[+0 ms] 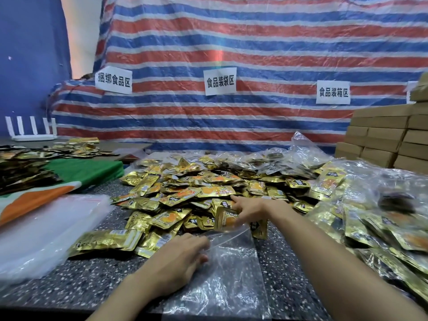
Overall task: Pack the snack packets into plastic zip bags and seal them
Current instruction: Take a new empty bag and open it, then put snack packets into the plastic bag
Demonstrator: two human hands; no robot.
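Left hand (pixel 183 251) pinches the lip of the bag (pixel 228 279) up so the right hand (pixel 247 212), just beyond, can slide in the packet (pixel 224 220) it grips, forefinger out.

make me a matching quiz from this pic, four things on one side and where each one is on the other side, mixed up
Things
1. white router
2. cardboard boxes
3. clear zip bag
4. gold packet

Places
A. stacked at the far right
B. gripped by the right hand at the bag's mouth
C. far left, by the blue wall
D. flat on the speckled table, held by the left hand

Pairs: 1-C, 2-A, 3-D, 4-B
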